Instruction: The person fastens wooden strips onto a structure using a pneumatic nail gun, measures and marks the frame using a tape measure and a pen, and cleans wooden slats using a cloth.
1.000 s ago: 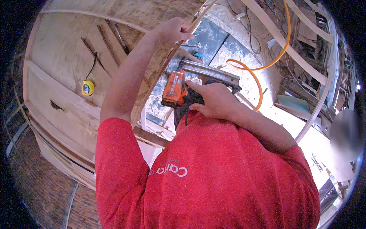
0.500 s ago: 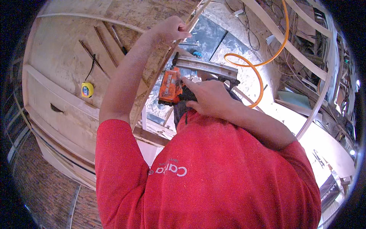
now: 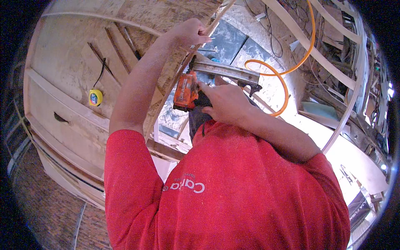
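My right hand (image 3: 227,102) is wrapped round the grip of an orange pneumatic nail gun (image 3: 185,91) with a long metal magazine (image 3: 227,71). The gun's nose meets the edge of the wooden frame (image 3: 177,77), or lies very close to it. Farther up that same edge, my left hand (image 3: 189,32) is closed with its fingers curled over a thin wooden strip (image 3: 216,18). The fingertips are partly hidden there.
On the wooden panel to the left lie a yellow tape measure (image 3: 95,97) and several dark narrow strips (image 3: 118,48). An orange air hose (image 3: 287,83) loops at the right. Curved wooden strips (image 3: 310,48) and scrap wood (image 3: 362,121) stand beyond it.
The nail gun has shifted very slightly up along the frame edge with my right hand. My left hand keeps its place on the strip.
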Available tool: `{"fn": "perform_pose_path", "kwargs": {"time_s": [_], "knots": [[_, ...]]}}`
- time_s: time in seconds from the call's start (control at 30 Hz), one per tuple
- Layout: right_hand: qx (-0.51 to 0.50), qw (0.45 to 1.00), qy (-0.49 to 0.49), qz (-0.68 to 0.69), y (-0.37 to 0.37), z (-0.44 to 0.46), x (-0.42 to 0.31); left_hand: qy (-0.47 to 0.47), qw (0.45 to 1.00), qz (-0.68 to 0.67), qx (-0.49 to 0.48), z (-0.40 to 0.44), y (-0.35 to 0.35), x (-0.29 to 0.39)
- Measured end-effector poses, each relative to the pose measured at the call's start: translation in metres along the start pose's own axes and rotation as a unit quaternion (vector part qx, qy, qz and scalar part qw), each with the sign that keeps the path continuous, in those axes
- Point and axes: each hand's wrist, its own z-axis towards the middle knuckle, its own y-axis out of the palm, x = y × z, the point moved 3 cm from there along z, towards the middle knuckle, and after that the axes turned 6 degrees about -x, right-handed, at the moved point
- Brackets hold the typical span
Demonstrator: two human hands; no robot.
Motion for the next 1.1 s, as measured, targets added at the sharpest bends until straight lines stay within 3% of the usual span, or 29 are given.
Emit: {"fn": "perform_pose_path", "kwargs": {"time_s": [0.33, 0.43, 0.5, 0.67, 0.87, 0.93, 1.1], "knots": [[-0.078, 0.995, 0.054, -0.021, -0.009, 0.002, -0.009, 0.018, 1.0, 0.017, -0.012, 0.003, 0.002, -0.009], [-0.03, 0.999, 0.017, -0.037, -0.005, 0.003, -0.005, 0.001, 1.0, -0.005, -0.008, -0.007, -0.003, 0.005], [-0.072, 0.996, 0.029, -0.031, -0.006, 0.003, -0.005, 0.014, 1.0, -0.002, 0.001, -0.003, 0.001, -0.001], [-0.058, 0.998, 0.024, -0.032, -0.01, 0.003, -0.008, 0.043, 0.999, -0.023, 0.005, 0.0, 0.004, -0.011], [-0.063, 0.997, 0.028, -0.044, -0.011, 0.003, -0.005, 0.012, 1.0, 0.01, -0.014, 0.002, 0.002, -0.008], [-0.064, 0.996, 0.031, -0.045, -0.012, 0.002, -0.004, 0.012, 0.998, -0.055, -0.019, 0.002, 0.004, -0.009], [-0.056, 0.997, 0.036, -0.05, -0.013, 0.001, -0.004, 0.044, 0.999, -0.018, 0.002, 0.001, 0.005, -0.01]]}}
